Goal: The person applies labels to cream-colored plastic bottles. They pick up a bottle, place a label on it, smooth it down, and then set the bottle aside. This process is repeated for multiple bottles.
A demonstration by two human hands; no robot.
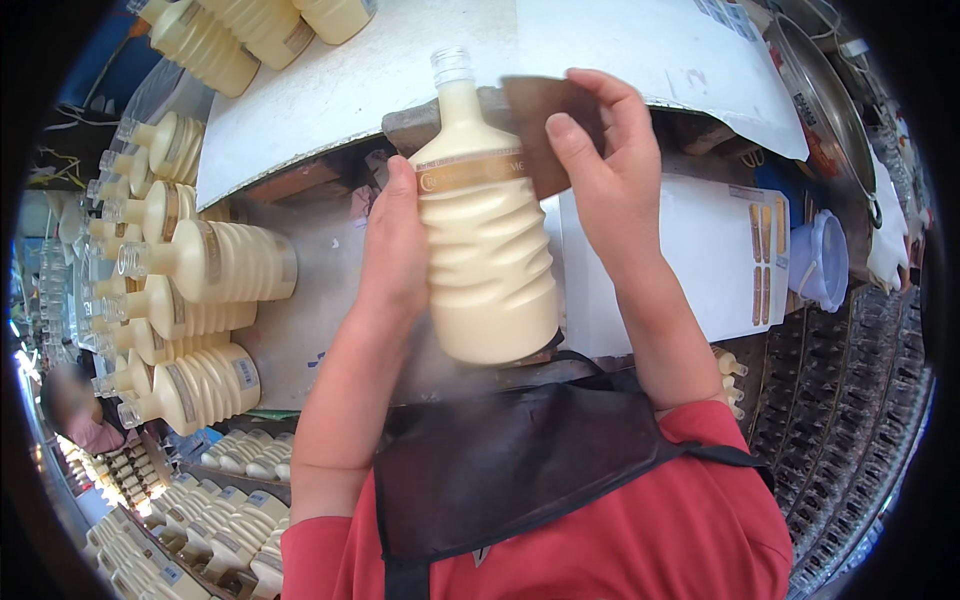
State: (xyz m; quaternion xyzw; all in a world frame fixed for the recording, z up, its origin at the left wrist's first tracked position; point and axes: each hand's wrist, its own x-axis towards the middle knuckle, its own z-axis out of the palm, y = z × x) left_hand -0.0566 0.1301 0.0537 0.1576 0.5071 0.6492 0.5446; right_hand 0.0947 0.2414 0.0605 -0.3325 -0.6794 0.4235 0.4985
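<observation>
A cream-coloured bottle [492,290] with wavy ribbed sides and a clear threaded neck is in front of me, neck pointing away. A gold-brown label band [470,172] runs across its shoulder. My left hand [396,245] is closed on the bottle's left side, thumb up along the edge and fingers mostly hidden. Between the thumb and fingers of my right hand [618,170] is a thin brown flat piece [548,130]. Its lower left edge lies by the right end of the band; whether it presses on the bottle I cannot tell.
Several similar bottles [235,262] lie in a stack at the left, necks outward. A white board [620,50] spans the far side. On the right are a white sheet with gold label strips [761,240], a pale bucket [822,260], a metal pan [815,95] and dark rows of clear bottles [840,420].
</observation>
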